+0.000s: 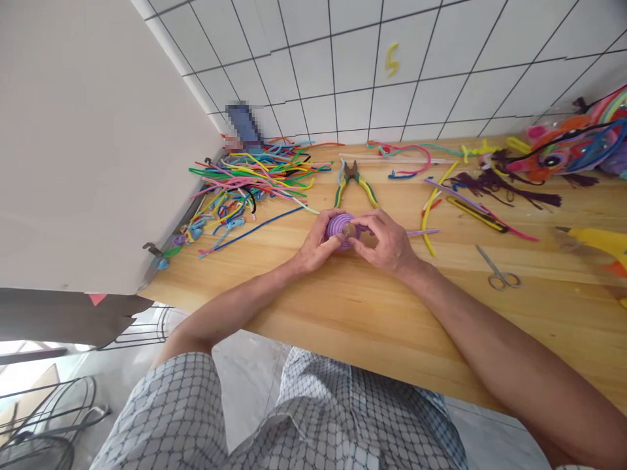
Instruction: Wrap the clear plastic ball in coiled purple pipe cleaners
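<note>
A purple coil of pipe cleaner (337,226), wound in rings, sits between my two hands over the wooden table. My left hand (317,243) is wrapped round its left side, with the thumb on the near face. On the right, the fingertips of my right hand (386,240) pinch at the coil's edge. A loose purple strand (424,232) sticks out to the right from behind my right hand. What exactly the right fingertips grip is partly hidden. Pliers with green and yellow handles (351,172) lie just beyond my hands, jaws pointing away.
A heap of coloured pipe cleaners (259,171) lies at the back left. To the right are a yellow pipe cleaner (428,222), a utility knife (477,215), small scissors (499,274) and a yellow glue gun (595,241). A colourful figure (558,153) stands at the back right, before the tiled wall.
</note>
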A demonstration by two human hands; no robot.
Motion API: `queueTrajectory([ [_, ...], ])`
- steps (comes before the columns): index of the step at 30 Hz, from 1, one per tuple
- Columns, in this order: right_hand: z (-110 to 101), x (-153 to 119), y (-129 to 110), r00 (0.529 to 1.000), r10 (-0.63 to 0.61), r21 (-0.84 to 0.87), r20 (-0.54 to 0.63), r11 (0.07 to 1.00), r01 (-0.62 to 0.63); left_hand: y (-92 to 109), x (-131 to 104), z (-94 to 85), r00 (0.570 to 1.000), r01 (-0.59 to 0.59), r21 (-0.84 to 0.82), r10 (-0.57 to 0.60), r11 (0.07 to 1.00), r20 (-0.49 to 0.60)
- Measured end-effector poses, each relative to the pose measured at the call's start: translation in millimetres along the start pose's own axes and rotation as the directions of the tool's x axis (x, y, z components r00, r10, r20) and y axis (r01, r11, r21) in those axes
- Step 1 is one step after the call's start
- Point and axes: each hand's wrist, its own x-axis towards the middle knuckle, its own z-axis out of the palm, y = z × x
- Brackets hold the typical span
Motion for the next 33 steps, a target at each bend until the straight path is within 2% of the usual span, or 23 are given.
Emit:
queueTrajectory([
  [11, -3.5, -1.0, -1.4, 0.999, -0.037, -0.029, 0.0, 0.999, 0.037, 7.1, -2.5, -1.0, 0.999, -0.038, -0.034, 0.037, 0.999, -0.015],
  [22, -6.1, -0.3, -3.9, 0.999, 0.032, -0.041, 0.025, 0.999, -0.031, 2.4, -3.5, -3.7, 1.0, -0.008, -0.103, 0.01, 0.995, 0.019],
  [33, -9.5, 2.4, -8.8, 0.996, 0.076, -0.018, 0.04, 0.997, -0.076, 7.6, -2.1, -1.9, 1.0, -0.016, -0.097, 0.017, 0.995, 0.011],
])
